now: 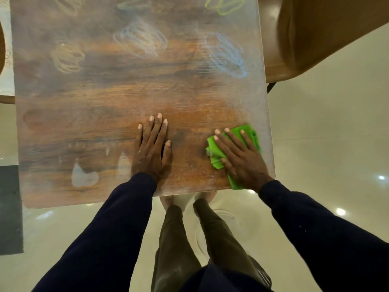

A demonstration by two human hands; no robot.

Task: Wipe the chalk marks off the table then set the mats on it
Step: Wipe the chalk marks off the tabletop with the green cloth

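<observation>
Table [105, 102]: chalk scribbles [226, 54] across far half. Right hand [237, 157], fingers spread flat, presses green cloth [248, 133] at near right corner. Left hand [152, 147] flat, empty, near edge.

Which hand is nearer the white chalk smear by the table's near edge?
Left. The left hand lies flat on the table just right of the white chalk smear; the right hand presses the green cloth farther right, near the table's right edge.
</observation>
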